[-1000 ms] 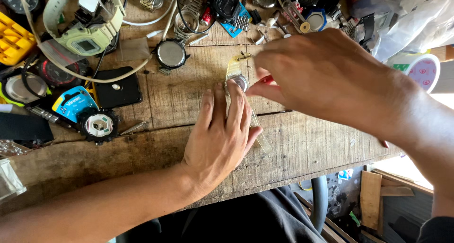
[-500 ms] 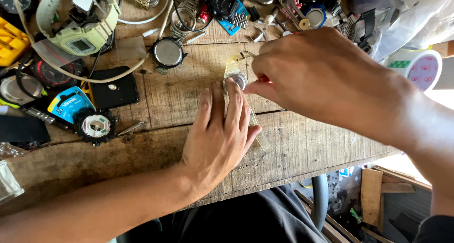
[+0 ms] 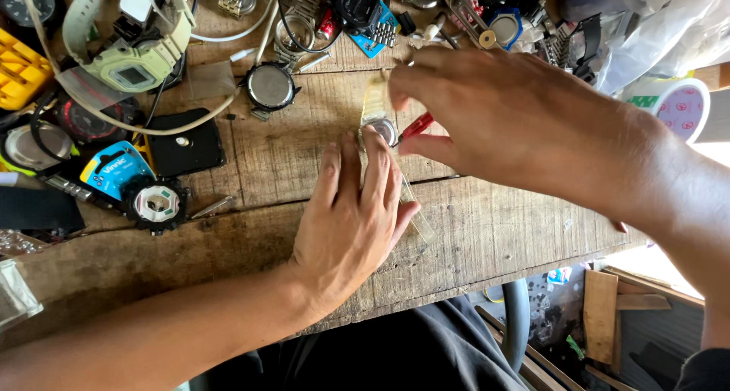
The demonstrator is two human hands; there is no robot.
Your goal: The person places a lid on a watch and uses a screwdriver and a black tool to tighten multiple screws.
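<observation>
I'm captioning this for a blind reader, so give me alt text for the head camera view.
A left hand presses a wristwatch with a clear strap flat on a worn wooden workbench while the right hand works at its case with a red-handled tool. Watches, watch cases and parts crowd the bench's far side.

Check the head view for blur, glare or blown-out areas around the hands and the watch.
Head view: the left hand and the watch it pins to the wooden bench are sharp in even daylight; the right hand is slightly soft at its fingertips; the far right edge by the plastic bags is overexposed; the red-handled tool is mostly hidden.
</observation>
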